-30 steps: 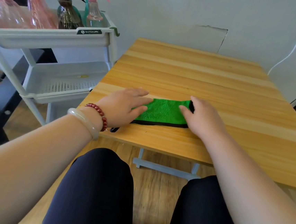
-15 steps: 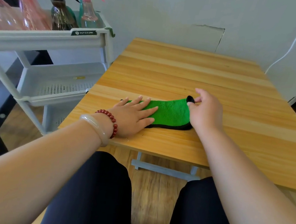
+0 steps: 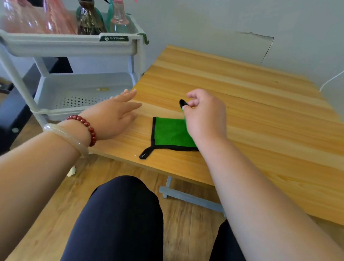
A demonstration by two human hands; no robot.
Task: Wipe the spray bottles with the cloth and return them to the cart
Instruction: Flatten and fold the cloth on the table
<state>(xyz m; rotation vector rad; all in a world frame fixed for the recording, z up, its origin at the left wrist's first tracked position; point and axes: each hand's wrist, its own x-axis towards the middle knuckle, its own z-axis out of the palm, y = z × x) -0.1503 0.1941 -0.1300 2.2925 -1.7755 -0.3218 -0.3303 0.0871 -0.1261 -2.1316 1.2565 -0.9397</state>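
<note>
Off the cloth (image 3: 170, 133) now, the left hand (image 3: 113, 117) reaches straight-fingered toward the cart (image 3: 70, 45) while the right hand (image 3: 205, 116) pinches one corner up from the tabletop (image 3: 253, 108); wiping looks not yet begun, so next a bottle (image 3: 118, 15) must be gripped and brought over.

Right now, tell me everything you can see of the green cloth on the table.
The green cloth is bright green, soft-looking fabric bound in black edging, with a black loop at its near left corner. Its near part lies flat on the wooden table, close to the front edge. The right hand pinches a black-edged far corner and holds it raised off the surface. The left hand is beside it, fingers straight, not touching.
</note>
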